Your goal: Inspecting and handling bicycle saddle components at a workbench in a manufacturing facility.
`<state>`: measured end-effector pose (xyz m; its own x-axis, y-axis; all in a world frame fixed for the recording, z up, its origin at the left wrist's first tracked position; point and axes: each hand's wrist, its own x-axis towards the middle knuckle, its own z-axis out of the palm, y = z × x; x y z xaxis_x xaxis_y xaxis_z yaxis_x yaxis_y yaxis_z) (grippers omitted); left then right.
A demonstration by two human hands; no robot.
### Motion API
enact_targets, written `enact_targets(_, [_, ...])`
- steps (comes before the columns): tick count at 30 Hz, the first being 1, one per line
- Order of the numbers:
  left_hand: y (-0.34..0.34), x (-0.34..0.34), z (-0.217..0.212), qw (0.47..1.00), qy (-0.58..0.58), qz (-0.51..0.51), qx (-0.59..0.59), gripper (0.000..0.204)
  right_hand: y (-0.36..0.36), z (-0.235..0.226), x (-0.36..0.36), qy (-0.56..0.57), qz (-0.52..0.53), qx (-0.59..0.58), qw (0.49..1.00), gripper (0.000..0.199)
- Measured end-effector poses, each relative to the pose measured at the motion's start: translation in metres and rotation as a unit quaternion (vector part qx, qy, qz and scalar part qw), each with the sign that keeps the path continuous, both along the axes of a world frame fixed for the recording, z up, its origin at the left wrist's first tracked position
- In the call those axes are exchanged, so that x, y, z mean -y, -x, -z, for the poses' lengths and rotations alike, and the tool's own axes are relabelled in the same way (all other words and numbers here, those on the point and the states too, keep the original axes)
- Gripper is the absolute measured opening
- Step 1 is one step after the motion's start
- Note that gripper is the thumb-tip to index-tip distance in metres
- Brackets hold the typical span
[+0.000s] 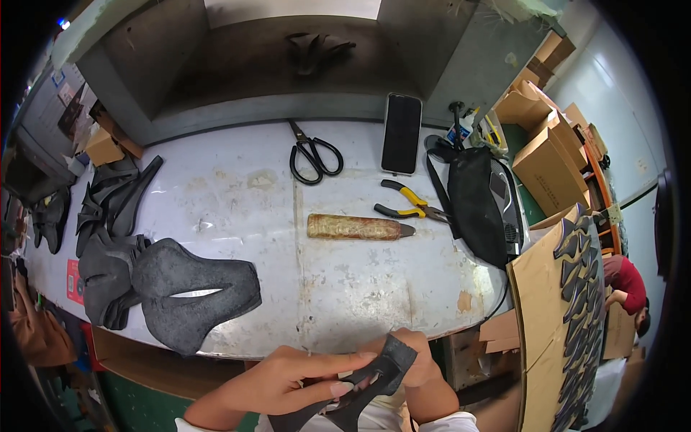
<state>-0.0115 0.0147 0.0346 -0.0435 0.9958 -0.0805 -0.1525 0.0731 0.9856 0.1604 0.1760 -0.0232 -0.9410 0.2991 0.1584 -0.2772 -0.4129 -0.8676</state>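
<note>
Close to my body, below the table's front edge, both hands hold what looks like a black shoe upper (396, 358). My left hand (295, 378) is closed on its near side, the index finger stretched along the upper edge and the thumb lower down. My right hand (421, 360) grips the far end from the right; its fingers are partly hidden behind the piece. Two dark strips of it hang down toward my lap. On the table ahead lie a tape-wrapped knife (353, 227), yellow-and-black pliers (414, 204) and black-handled scissors (314, 158).
Grey-black flat uppers (194, 281) are stacked at the table's left, with more dark pieces (119, 194) behind. A phone (402, 133) and black pouch (475, 205) lie at the right. Beside the table, a cardboard sheet (536, 309) stands near rows of dark pieces. A person (625, 284) is beyond.
</note>
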Motion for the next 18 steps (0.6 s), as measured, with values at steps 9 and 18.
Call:
enact_targets(9, [-0.004, -0.007, -0.006, 0.999, -0.032, 0.028, -0.021, 0.045, -0.007, 0.017, -0.004, -0.016, 0.037, 0.003, 0.999, 0.013])
enact_targets(18, [-0.023, -0.002, 0.005, 0.973, -0.111, -0.052, -0.198, 0.046, -0.008, 0.006, 0.025, -0.029, 0.133, 0.0, 0.991, 0.013])
